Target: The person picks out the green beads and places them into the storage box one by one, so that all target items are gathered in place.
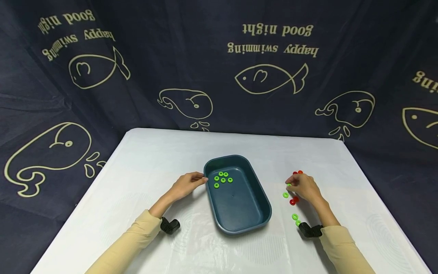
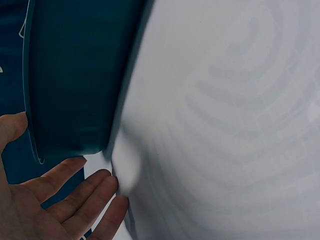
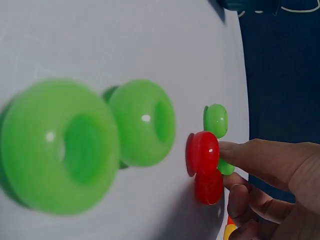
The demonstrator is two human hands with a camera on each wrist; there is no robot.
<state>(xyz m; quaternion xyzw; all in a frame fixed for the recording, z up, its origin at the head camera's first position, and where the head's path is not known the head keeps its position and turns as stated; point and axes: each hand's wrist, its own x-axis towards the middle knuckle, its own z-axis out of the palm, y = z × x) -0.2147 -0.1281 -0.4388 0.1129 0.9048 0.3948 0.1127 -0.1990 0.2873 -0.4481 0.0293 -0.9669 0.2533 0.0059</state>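
Note:
A dark blue-green bin (image 1: 229,231) sits mid-table with several green rings (image 1: 223,180) inside near its far end. My left hand (image 1: 186,185) touches the bin's left rim; in the left wrist view its fingers (image 2: 85,205) are fairly straight beside the wall, the thumb at the rim. To the right of the bin, my right hand (image 1: 305,187) pinches a green ring (image 1: 289,185) between thumb and fingers, low over the table. In the right wrist view that green ring (image 3: 226,167) is partly hidden behind two red rings (image 3: 206,152).
Near the right hand lie a loose green ring (image 1: 285,195) and a pair of red rings (image 1: 292,202). More red rings (image 1: 300,172) lie beyond the hand. Two green rings (image 1: 295,216) are closer to the front, by the black wrist camera (image 1: 310,230). A dark printed cloth (image 1: 219,106) hangs behind the white table.

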